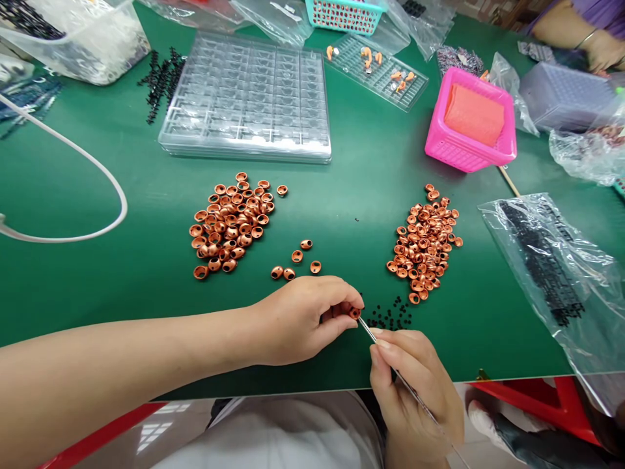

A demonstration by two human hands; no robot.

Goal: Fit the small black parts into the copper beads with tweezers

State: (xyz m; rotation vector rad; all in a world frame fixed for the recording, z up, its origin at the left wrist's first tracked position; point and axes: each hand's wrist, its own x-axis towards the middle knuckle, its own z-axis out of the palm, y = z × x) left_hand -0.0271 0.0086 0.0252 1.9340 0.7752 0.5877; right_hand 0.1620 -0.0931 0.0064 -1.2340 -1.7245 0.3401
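My left hand (307, 319) pinches a copper-coloured cup-shaped piece (355, 313) between thumb and fingertips. A thin metal rod (407, 385) is gripped like a pen in my right hand (415, 384), and its tip meets the held piece. Small black bits (390, 316) lie scattered just beyond my right hand. Behind my left hand rest several loose copper-coloured cups (297, 256). One large pile of such cups (229, 221) sits to the left, and a second pile (427, 244) to the right.
Stacked clear plastic trays (244, 98) stand behind the left pile. A pink basket (471, 153) with an orange-red sponge is at the back right. A plastic bag of black parts (541, 273) lies on the right. A white cable (92, 143) curves in from the left. Another person's hand (605, 49) rests far right.
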